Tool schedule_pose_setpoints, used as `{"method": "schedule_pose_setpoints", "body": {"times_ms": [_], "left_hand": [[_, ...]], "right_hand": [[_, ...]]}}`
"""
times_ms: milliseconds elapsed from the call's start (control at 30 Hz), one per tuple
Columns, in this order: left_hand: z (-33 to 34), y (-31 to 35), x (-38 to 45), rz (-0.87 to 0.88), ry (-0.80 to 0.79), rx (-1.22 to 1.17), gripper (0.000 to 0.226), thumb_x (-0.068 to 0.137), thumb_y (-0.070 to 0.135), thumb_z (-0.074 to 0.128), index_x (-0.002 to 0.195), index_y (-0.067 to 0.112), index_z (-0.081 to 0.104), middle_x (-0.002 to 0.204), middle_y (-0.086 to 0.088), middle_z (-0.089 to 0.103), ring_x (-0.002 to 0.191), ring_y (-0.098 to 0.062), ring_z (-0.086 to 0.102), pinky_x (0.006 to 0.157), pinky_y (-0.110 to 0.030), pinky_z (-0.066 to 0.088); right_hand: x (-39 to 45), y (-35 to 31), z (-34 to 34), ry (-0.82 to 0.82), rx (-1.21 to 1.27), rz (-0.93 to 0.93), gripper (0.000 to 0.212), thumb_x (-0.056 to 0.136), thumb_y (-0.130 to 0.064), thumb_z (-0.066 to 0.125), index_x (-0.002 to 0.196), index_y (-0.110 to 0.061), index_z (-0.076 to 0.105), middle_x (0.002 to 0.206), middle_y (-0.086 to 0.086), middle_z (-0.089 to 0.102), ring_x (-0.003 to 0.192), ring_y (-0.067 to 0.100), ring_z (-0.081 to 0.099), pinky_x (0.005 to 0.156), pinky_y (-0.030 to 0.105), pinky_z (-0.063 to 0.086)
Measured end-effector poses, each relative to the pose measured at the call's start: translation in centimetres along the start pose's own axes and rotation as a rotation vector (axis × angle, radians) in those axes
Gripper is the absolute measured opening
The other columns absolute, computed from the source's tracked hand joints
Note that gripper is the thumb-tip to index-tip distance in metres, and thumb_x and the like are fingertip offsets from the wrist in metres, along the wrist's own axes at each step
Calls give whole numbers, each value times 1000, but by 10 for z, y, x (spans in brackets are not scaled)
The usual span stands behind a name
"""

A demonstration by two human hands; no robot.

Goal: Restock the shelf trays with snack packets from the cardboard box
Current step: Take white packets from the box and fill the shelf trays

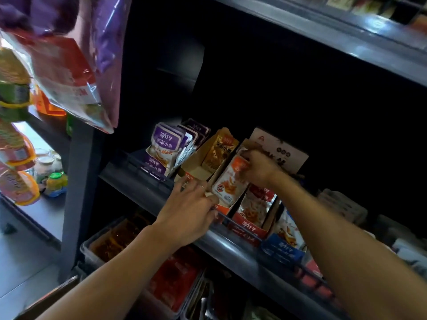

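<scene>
My right hand (pixel 257 168) pinches the top of an orange-and-white snack packet (pixel 227 183) that stands in an orange cardboard shelf tray (pixel 220 209). My left hand (pixel 193 209) grips that tray's front left corner at the shelf edge. To the left is a brown tray (pixel 196 170) with a yellow packet (pixel 218 151) at its back. Further left stand purple packets (pixel 163 147). To the right are a red tray (pixel 248 229) and a blue tray (pixel 283 252), each holding packets. The cardboard box is out of sight.
A dark metal shelf edge (pixel 231 248) runs below the trays. Clear bins of red and brown packets (pixel 129 239) sit on the lower shelf. Large snack bags (pixel 67 72) hang at the upper left, beside bottles (pixel 54 181) on a side shelf.
</scene>
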State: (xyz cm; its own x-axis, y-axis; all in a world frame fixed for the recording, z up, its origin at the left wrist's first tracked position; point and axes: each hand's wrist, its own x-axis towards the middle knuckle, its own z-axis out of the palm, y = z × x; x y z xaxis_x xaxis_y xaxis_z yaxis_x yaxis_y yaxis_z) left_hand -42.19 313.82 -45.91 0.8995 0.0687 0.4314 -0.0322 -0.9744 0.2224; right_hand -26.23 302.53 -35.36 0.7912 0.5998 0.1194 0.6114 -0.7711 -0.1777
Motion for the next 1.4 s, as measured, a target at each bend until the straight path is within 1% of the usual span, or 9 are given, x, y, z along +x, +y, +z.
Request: {"method": "schedule_pose_setpoints", "body": {"times_ms": [200, 333, 500, 667, 867, 1000, 1167, 1267, 1400], "left_hand": [[2, -2, 2, 25, 10, -8, 35, 101, 45, 37, 128, 34, 56, 133, 8, 48, 131, -11, 37, 119, -46, 9], [2, -2, 3, 33, 9, -32, 34, 101, 42, 39, 129, 34, 56, 132, 7, 48, 129, -13, 39, 119, -45, 9], [-1, -2, 3, 35, 3, -39, 37, 100, 42, 41, 134, 33, 52, 133, 5, 48, 130, -14, 39, 119, -44, 11], [-5, 1, 3, 43, 34, -66, 41, 98, 41, 46, 137, 26, 50, 132, 3, 51, 128, -17, 41, 115, -40, 20], [-16, 3, 0, 40, 69, -61, 43, 98, 40, 46, 139, 25, 48, 134, 2, 49, 129, -16, 40, 109, -35, 26], [-28, 4, -15, 30, 58, -90, 42, 98, 39, 49, 137, 25, 50, 130, 2, 51, 126, -16, 42, 104, -33, 31], [-50, -2, -60, -39, -35, -117, 38, 97, 42, 49, 133, 29, 52, 127, 9, 51, 120, -14, 50, 96, -29, 42], [-58, -9, -98, -84, -142, -70, 40, 95, 47, 51, 132, 33, 51, 129, 13, 52, 120, -13, 53, 97, -32, 46], [-62, -15, -155, -161, -237, -35, 26, 89, 44, 56, 114, 36, 58, 107, 15, 57, 105, -12, 58, 84, -32, 50]], "right_hand": [[14, 9, 8, 61, -207, -64, 42, 96, -24, 59, 136, -21, 44, 126, 8, 57, 117, 28, 55, 95, 39, 48], [19, 13, 15, 92, -255, -118, 45, 94, -24, 61, 136, -25, 44, 134, 10, 52, 120, 27, 54, 96, 42, 49], [16, 14, 12, 195, -345, -121, 47, 89, -32, 67, 132, -27, 50, 132, 9, 55, 117, 29, 55, 97, 47, 47], [11, 16, 8, 196, -316, -71, 55, 86, -38, 70, 135, -26, 46, 137, 10, 49, 125, 30, 47, 101, 48, 43], [-3, 10, -1, 227, -268, -64, 51, 85, -40, 71, 130, -26, 51, 125, 7, 59, 113, 26, 55, 87, 41, 51], [-29, -11, -5, 329, -207, -163, 47, 85, -37, 72, 127, -20, 57, 119, 8, 63, 108, 27, 60, 81, 41, 54], [-82, -49, 5, 207, -23, -275, 47, 84, -38, 73, 126, -24, 57, 127, 1, 58, 120, 19, 51, 98, 43, 47], [-118, -69, 18, 164, 42, -347, 44, 84, -40, 73, 122, -22, 60, 117, -3, 60, 110, 16, 53, 92, 36, 47], [-157, -91, 49, 48, 133, -431, 40, 85, -39, 73, 118, -20, 62, 108, -5, 60, 101, 14, 56, 88, 38, 50]]}}
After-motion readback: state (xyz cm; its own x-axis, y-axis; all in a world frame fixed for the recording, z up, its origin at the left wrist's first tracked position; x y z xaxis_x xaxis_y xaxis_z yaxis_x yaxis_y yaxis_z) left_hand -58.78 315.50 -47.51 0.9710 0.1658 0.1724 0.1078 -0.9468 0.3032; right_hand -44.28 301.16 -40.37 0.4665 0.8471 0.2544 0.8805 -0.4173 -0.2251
